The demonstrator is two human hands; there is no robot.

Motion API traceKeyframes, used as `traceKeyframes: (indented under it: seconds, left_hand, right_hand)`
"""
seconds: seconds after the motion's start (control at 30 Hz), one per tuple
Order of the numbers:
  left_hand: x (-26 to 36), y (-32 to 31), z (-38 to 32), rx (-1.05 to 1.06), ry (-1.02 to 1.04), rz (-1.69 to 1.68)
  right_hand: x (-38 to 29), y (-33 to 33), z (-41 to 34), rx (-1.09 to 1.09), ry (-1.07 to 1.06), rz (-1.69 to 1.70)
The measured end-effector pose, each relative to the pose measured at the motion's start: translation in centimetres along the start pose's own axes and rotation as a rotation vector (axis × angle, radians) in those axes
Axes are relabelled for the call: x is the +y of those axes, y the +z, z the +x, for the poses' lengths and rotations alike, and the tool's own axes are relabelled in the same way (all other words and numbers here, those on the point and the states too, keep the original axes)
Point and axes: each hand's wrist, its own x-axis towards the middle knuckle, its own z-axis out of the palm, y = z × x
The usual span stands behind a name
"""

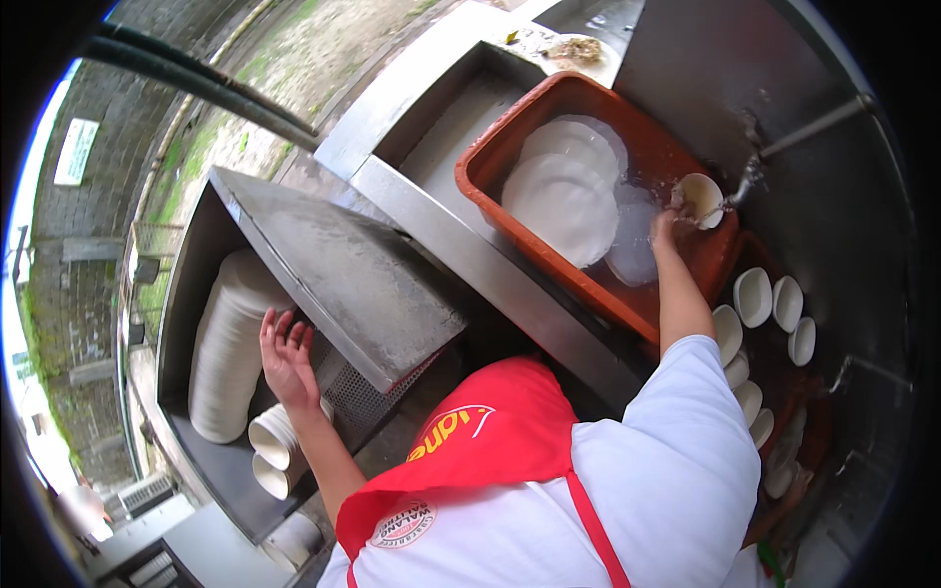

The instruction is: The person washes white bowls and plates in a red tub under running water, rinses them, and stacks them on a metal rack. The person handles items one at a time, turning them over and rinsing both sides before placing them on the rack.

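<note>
My right hand (667, 220) grips a white bowl (702, 200) beneath a running metal faucet (750, 180). Water splashes around it above an orange-red plastic tub (500, 209). Round white plates (562, 209) lie in the water in that tub, to the left of my right wrist. Over at the left, my left hand (288, 360) is raised with its fingers apart and nothing in it. Just beyond those fingers is a tall stack of white plates (231, 353) in a metal cabinet. Nested white bowls (272, 445) sit beside my left forearm.
Several small white bowls (753, 298) stand at the right, near a second reddish tub (816, 434). Another person's hand (801, 481) is there with dishes. A slanted metal panel (338, 272) juts between cabinet and sink edge (470, 250). Food scraps (577, 51) lie at the top.
</note>
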Motion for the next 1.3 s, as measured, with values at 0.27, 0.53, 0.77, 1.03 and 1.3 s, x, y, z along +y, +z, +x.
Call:
traceKeyframes:
  seconds: [0.27,0.53,0.77,1.03,1.3]
  left_hand:
    - [0.4,9.2,1.8,0.104,0.194,0.158]
    - [0.9,-1.6,-4.9,0.304,0.276,0.089]
    - [1.2,-15.0,-13.4,0.611,0.55,0.146]
    - [-8.0,-37.7,-21.8,1.634,0.501,0.1]
    - [-13.5,-46.4,-16.3,1.446,0.454,-0.076]
  right_hand:
    - [5.4,6.0,0.8,-0.183,-0.306,0.321]
    - [-2.1,-5.8,6.0,-0.824,0.02,1.31]
    - [-25.8,-18.5,-2.1,-0.484,-0.317,1.054]
    - [-57.2,-27.1,-18.9,-0.454,-1.197,0.9]
    - [-74.6,-28.4,-70.2,-0.889,-2.304,0.453]
